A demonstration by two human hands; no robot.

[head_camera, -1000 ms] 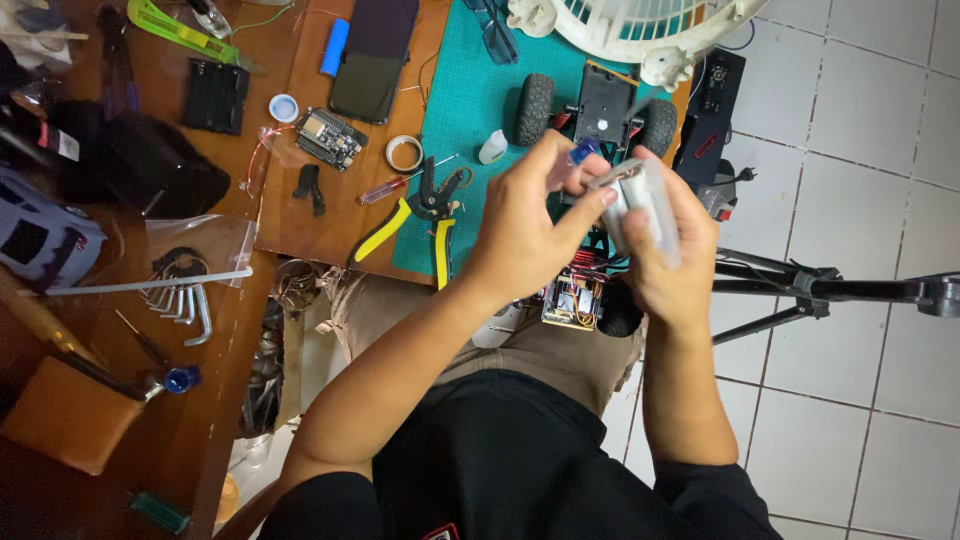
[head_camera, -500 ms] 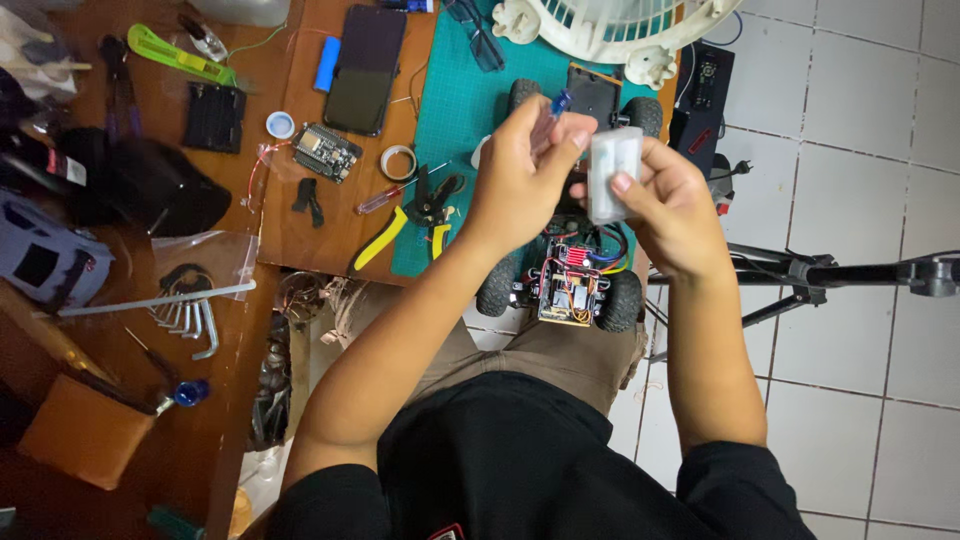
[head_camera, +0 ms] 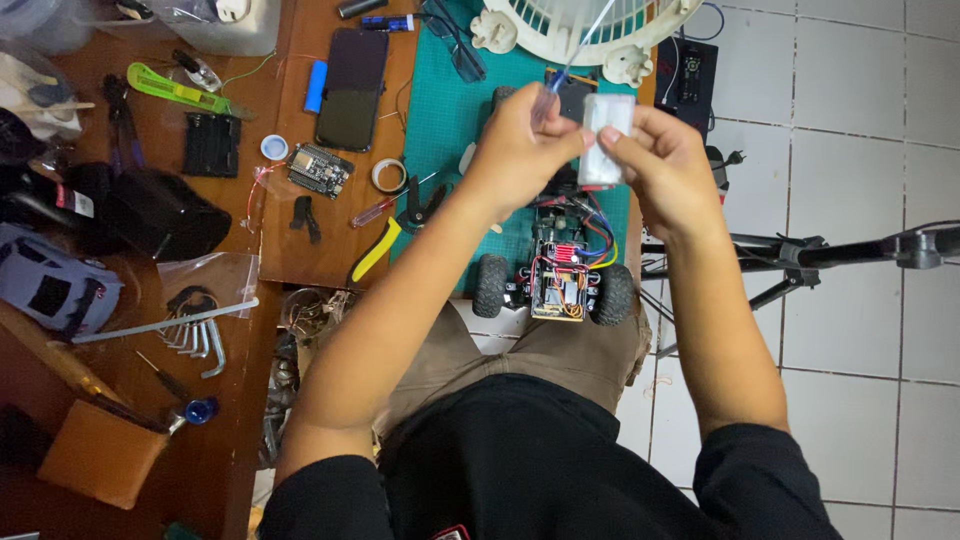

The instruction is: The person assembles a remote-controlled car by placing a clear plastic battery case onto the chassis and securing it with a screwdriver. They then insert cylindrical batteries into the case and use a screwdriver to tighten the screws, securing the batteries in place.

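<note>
Since a moment ago both hands have risen further above the toy car, which now shows whole below them. In the head view, the left hand is closed around a screwdriver with a clear handle, its tip pointing away from the car. The right hand pinches a small white block just above the car. Yellow-handled pliers lie left of the car on the tabletop, a tape roll beyond them.
</note>
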